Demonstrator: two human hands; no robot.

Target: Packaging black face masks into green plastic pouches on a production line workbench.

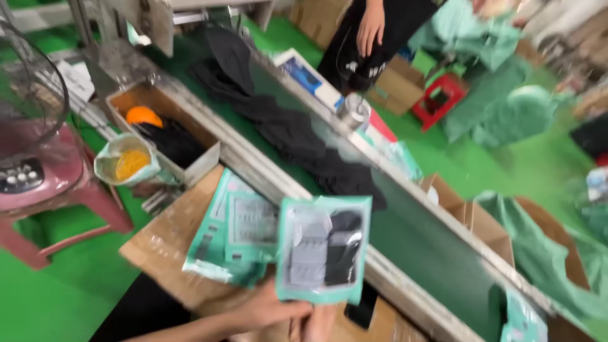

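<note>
Teal pouch (pixel 323 247) stands upright, pinched at its bottom edge by both hands. Left hand (pixel 269 310) and right hand (pixel 320 323) each keep a closed grip above the cardboard desk (pixel 158 244).

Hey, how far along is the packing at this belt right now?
Done: a stack of filled teal pouches lies on the cardboard box. In hand: the left hand holds up one teal pouch with dark and grey garments inside; the right hand touches its bottom edge. Left: black garments lie loose on the green conveyor belt.

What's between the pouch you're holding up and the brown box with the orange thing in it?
In the head view, a stack of teal pouches lies on the cardboard between the held pouch and the box.
</note>
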